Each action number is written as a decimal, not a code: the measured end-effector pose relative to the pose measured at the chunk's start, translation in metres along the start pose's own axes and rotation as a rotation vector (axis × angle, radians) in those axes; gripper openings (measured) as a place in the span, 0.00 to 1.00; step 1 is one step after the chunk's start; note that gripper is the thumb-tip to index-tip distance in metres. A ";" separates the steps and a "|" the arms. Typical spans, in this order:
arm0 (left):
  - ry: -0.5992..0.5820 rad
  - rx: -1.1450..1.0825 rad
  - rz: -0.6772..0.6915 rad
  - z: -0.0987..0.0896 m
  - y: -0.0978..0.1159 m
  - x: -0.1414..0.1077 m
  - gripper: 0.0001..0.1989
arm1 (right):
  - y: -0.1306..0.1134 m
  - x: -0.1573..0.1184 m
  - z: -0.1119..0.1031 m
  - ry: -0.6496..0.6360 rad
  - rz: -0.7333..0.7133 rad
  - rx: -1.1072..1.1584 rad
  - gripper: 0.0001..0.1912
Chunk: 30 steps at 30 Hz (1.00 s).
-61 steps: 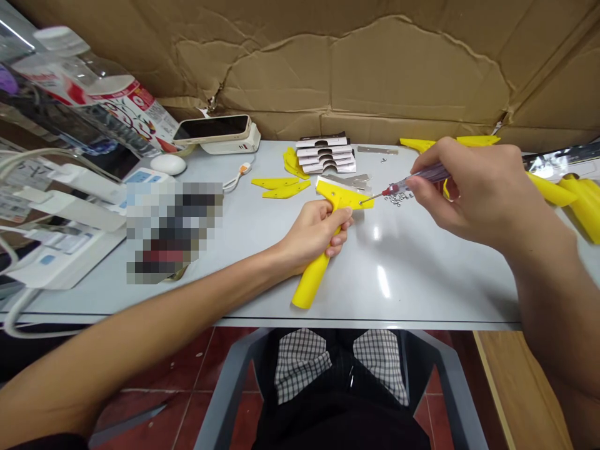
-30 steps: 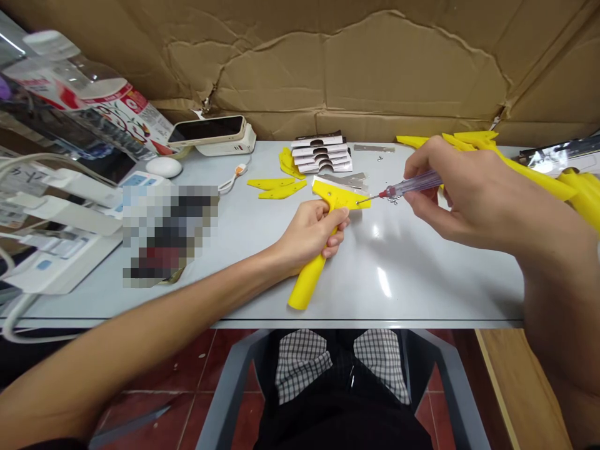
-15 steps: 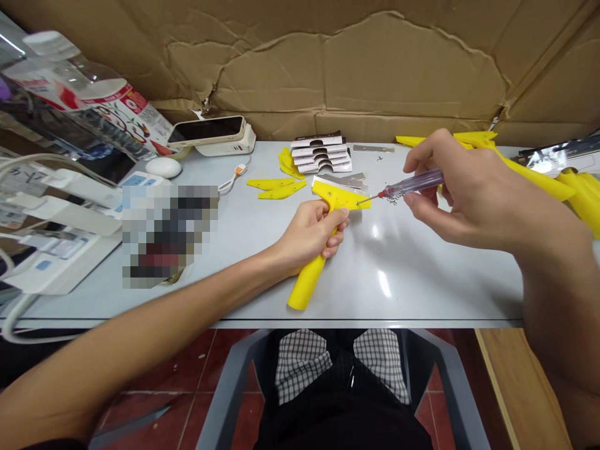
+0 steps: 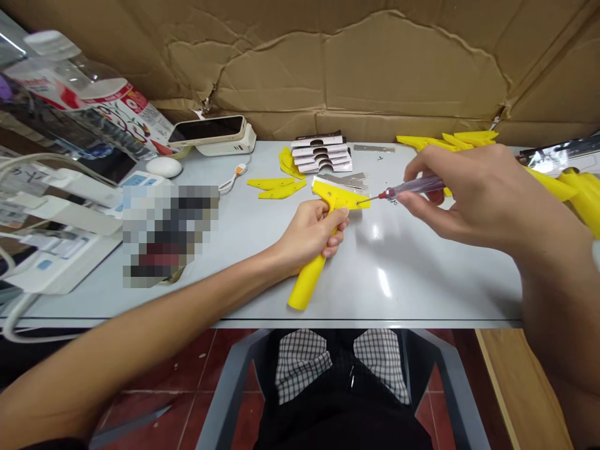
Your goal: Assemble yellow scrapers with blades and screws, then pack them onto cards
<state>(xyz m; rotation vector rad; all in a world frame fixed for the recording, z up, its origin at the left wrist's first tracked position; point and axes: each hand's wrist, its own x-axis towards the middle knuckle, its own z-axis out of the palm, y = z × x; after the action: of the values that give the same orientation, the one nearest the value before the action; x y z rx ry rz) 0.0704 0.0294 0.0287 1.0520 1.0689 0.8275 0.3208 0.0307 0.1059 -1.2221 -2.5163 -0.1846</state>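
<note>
My left hand (image 4: 315,232) is wrapped round the neck of a yellow plastic scraper (image 4: 305,284), whose round handle points toward me and whose wide head faces away. In my right hand (image 4: 473,194) is a screwdriver (image 4: 412,186) with a clear handle and a red collar. Its tip meets a small screw near the right end of the scraper's head. Small loose screws lie on the table just behind the screwdriver, partly hidden by it. Thin metal blades (image 4: 349,180) rest right behind the scraper's head.
Yellow flat pieces (image 4: 276,187) and a stack of white-and-black blade packs (image 4: 321,153) lie behind my left hand. More yellow parts (image 4: 450,140) are at the back right. A phone (image 4: 209,130), bottles (image 4: 126,115) and a power strip (image 4: 60,262) stand left. Cardboard (image 4: 328,69) walls the back.
My right fingers have shifted slightly around the screwdriver handle, and the hand has turned a little. The scraper and my left hand stay in place.
</note>
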 end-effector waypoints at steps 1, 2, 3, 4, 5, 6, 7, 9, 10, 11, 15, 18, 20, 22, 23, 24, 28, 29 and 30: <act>0.007 0.003 -0.006 0.001 0.001 0.000 0.19 | 0.000 0.000 0.000 -0.013 -0.005 0.028 0.14; 0.014 0.005 -0.010 0.001 0.002 0.000 0.19 | 0.000 0.000 0.000 -0.026 -0.004 0.050 0.14; 0.020 0.008 -0.013 0.001 0.002 0.000 0.20 | 0.000 0.000 0.000 -0.038 0.000 0.062 0.14; 0.026 0.013 -0.016 0.002 0.003 0.000 0.20 | 0.000 0.000 0.001 -0.043 0.002 0.062 0.13; 0.029 0.020 -0.018 0.002 0.002 0.000 0.20 | 0.000 0.000 0.001 -0.040 0.001 0.057 0.12; 0.029 0.027 -0.018 0.002 0.002 0.000 0.20 | 0.000 0.000 0.002 -0.027 -0.002 0.048 0.12; 0.025 0.034 -0.016 0.001 0.001 0.000 0.20 | -0.001 0.000 0.003 -0.010 -0.007 0.036 0.12; 0.012 0.038 0.003 0.000 -0.001 0.000 0.19 | -0.001 0.001 0.003 -0.009 -0.001 0.006 0.15; 0.004 0.033 0.018 0.000 -0.003 0.000 0.18 | -0.001 0.001 0.003 -0.022 0.017 -0.013 0.16; -0.003 0.027 0.032 -0.001 -0.004 0.000 0.17 | 0.000 0.002 0.003 -0.042 0.041 -0.030 0.17; -0.010 -0.004 0.057 -0.001 -0.006 0.001 0.18 | 0.003 0.002 -0.001 -0.084 0.069 0.004 0.17; -0.021 -0.018 0.050 -0.002 -0.006 0.002 0.19 | 0.004 0.000 -0.001 -0.091 0.018 0.093 0.15; -0.031 -0.019 0.046 -0.002 -0.006 0.002 0.19 | 0.004 0.000 0.001 -0.089 0.004 0.118 0.14; -0.035 -0.010 0.047 -0.003 -0.006 0.002 0.19 | 0.002 0.001 0.003 -0.078 -0.001 0.106 0.13; -0.034 -0.003 0.046 -0.003 -0.006 0.002 0.18 | 0.001 0.001 0.003 -0.068 -0.008 0.093 0.13; -0.035 0.006 0.044 -0.003 -0.006 0.002 0.18 | 0.000 0.002 0.004 -0.058 -0.015 0.077 0.14; -0.030 0.017 0.043 -0.003 -0.006 0.001 0.18 | 0.000 0.002 0.003 -0.047 -0.003 0.041 0.14; -0.027 0.016 0.044 -0.003 -0.006 0.001 0.18 | 0.001 0.001 0.002 -0.060 0.009 0.040 0.13; -0.025 0.014 0.046 -0.003 -0.006 0.001 0.18 | 0.002 0.001 0.001 -0.075 0.022 0.039 0.13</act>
<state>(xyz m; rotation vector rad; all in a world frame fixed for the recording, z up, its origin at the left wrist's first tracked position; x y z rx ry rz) 0.0679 0.0297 0.0223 1.0998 1.0341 0.8419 0.3214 0.0325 0.1052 -1.2635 -2.5565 -0.0853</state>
